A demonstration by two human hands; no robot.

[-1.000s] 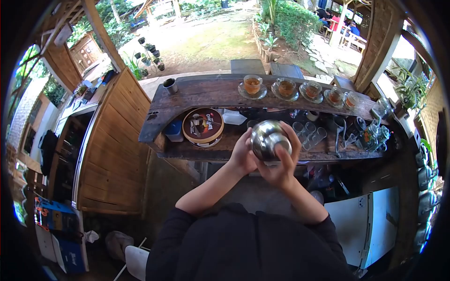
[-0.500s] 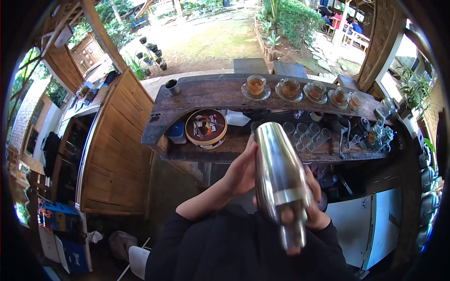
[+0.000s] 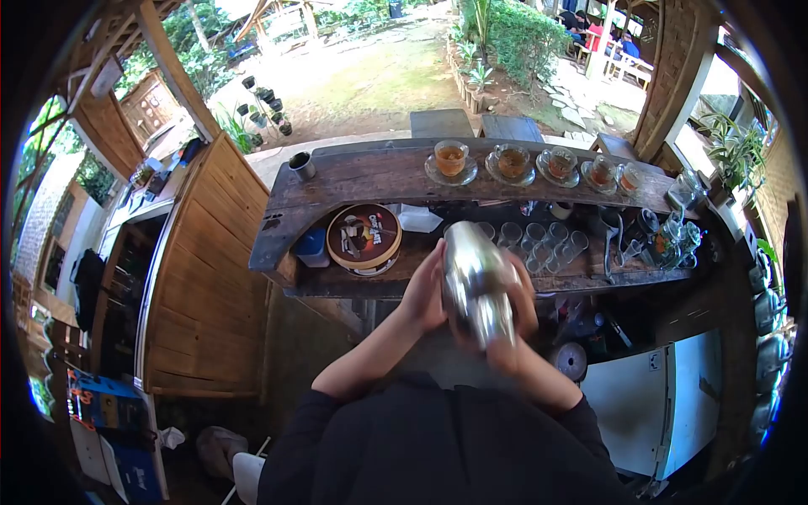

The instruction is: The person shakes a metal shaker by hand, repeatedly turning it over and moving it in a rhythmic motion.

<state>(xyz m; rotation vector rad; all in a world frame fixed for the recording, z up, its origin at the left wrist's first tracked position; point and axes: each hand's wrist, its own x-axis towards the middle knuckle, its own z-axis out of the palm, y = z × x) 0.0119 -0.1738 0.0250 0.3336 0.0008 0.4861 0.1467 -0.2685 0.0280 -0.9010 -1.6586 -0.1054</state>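
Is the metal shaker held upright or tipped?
Tipped: the metal shaker slants, its narrow cap end toward the person, between the left hand and right hand.

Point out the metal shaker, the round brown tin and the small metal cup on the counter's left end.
metal shaker [image 3: 471,273], head view, on its shiny body.
round brown tin [image 3: 364,236], head view, middle of its lid.
small metal cup [image 3: 302,166], head view, on its side wall.

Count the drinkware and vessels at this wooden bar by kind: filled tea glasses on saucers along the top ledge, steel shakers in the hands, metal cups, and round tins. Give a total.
Filled tea glasses on saucers: 5
Steel shaker: 1
Metal cup: 1
Round tin: 1
Total: 8
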